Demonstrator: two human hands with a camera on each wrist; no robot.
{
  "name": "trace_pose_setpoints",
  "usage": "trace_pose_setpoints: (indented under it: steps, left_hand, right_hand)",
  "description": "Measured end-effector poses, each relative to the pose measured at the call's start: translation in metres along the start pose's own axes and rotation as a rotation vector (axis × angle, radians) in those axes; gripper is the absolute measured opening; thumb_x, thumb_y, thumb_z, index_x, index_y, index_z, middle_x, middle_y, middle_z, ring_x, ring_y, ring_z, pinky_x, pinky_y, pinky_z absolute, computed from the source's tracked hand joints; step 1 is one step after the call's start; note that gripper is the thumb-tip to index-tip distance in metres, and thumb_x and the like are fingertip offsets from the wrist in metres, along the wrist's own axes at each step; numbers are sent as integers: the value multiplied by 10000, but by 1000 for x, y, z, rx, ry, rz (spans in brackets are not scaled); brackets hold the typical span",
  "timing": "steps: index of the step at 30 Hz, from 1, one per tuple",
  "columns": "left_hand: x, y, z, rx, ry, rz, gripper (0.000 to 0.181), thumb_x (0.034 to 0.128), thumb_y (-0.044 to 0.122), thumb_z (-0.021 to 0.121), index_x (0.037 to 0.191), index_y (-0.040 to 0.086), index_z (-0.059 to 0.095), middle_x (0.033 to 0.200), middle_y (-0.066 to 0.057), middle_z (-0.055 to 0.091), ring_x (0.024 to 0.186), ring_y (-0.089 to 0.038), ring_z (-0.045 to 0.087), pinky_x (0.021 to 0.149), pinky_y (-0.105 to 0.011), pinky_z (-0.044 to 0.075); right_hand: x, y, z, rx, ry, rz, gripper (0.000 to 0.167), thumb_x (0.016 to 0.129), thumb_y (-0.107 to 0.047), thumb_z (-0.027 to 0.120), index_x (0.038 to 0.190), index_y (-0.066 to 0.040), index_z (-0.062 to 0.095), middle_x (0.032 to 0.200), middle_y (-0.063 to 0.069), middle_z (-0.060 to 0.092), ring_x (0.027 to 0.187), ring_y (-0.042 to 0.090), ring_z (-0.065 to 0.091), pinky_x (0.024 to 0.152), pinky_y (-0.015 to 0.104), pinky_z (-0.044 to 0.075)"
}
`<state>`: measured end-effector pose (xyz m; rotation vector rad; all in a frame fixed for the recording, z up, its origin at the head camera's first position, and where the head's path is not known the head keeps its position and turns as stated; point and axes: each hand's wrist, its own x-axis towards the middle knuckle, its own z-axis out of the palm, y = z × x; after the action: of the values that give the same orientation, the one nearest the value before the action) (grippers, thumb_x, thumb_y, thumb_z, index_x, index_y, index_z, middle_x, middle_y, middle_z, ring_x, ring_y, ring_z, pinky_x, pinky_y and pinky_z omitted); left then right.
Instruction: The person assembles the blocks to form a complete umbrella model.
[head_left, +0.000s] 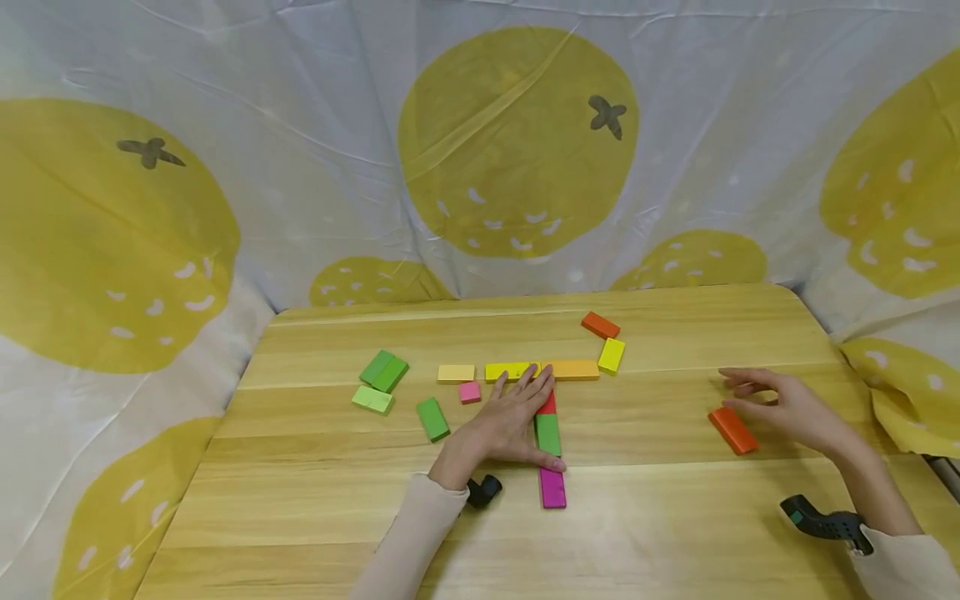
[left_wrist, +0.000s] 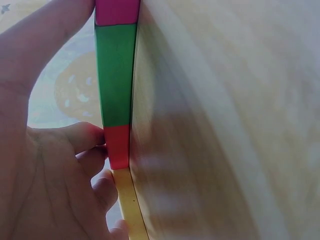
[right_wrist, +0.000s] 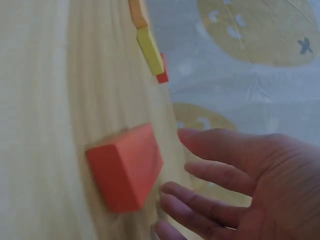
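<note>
My left hand (head_left: 510, 425) lies beside a T of wooden blocks, fingers spread. Its fingertips reach the yellow block (head_left: 502, 372) and the red block (left_wrist: 118, 147); its thumb touches near the joint between the green block (head_left: 548, 434) and the magenta block (head_left: 552, 487). An orange block (head_left: 573, 370) continues the T's top bar to the right. The red block is partly hidden under my fingers in the head view. On the right, my right hand (head_left: 795, 408) hovers just beside an orange-red block (head_left: 733, 431), fingers loosely bent and holding nothing.
Further back sit a red-orange block (head_left: 600, 325) and a small yellow block (head_left: 611, 356) touching the orange one's end. Left of my left hand lie several green blocks (head_left: 432, 419), a pale yellow block (head_left: 456, 374) and a pink block (head_left: 469, 392). A patterned curtain (head_left: 337, 167) hangs behind the table.
</note>
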<state>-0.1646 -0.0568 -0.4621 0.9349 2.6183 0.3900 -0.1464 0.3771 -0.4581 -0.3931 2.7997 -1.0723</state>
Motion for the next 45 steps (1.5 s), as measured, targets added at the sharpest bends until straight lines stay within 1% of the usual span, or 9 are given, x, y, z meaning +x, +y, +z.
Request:
trace_pose_setpoints:
  steps: [4,8,16,22,28,35,41,43,45]
  left_hand:
    - [0,1,1,1,1,-5,1314,765,748,760,1678,144,33,1763,30,-65,1638,-227,-64,1312,-580,-23]
    - [0,1,1,-2,3,-6,1318,759,751,763,1679,147,36,1763,36,-65,1637,-220,-68,1313,-578,-23]
    - [1,1,1,2,7,-9,1327,755,753,765,1678,142,34,1763,31,-62,1638,-227,-63,1313,-577,-23]
    - [1,2,1,-6,2,-6,1323,760,748,765,1678,145,28,1762,31,-65,1637,-221,-68,1313,-574,-31]
    - [2,1,1,-11,2,-2,1316,763,743,767,1678,143,36,1761,35,-70,1637,-223,-71,1313,-573,-33]
    - [1,2,1,-1,3,-5,1313,763,740,768,1679,133,48,1763,22,-57,1639,-229,-58,1314,-577,-18]
    - [0,2,0,-7,3,-3,1316,766,736,769,1677,126,42,1764,11,-55,1638,-237,-56,1311,-584,-23]
    - [0,1,0,-2,5,0,1315,768,735,768,1677,122,41,1765,4,-48,1638,-239,-52,1311,-587,-19]
    - [0,2,0,3,9,1,1315,768,735,768,1677,118,46,1766,-1,-39,1639,-237,-45,1311,-589,-11]
  right_hand:
    - [-19,6,0,26,-12,-3,517,978,-155,723,1437,28,568,1238,-19,696,987,-73,576,712,218,537]
    - [-33,9,2,47,-8,26,529,965,-153,738,1436,20,567,1189,-256,641,988,-77,576,701,224,529]
    - [-40,2,15,-36,28,32,445,880,-129,827,1279,11,689,1065,42,699,872,-103,579,657,210,557]
    - [-30,-5,23,-72,103,-77,398,857,-44,825,1240,-19,721,1120,154,708,900,-144,583,684,173,567]
    - [-20,-9,33,-49,175,-149,377,843,-57,844,1209,-67,751,1151,163,720,969,-172,591,765,68,520]
    - [-6,-11,35,-111,207,-237,371,808,-38,863,1167,-80,778,1115,129,755,953,-104,640,773,51,499]
    - [21,-21,33,-91,207,-234,343,844,-48,841,1180,-81,779,1140,125,746,970,-108,640,796,37,494]
    - [33,-26,32,-71,206,-227,336,860,-53,830,1190,-72,775,1151,135,742,968,-57,677,795,48,508]
    - [46,-32,32,-47,202,-208,331,879,-66,817,1206,-61,769,1170,148,733,973,73,732,794,56,516]
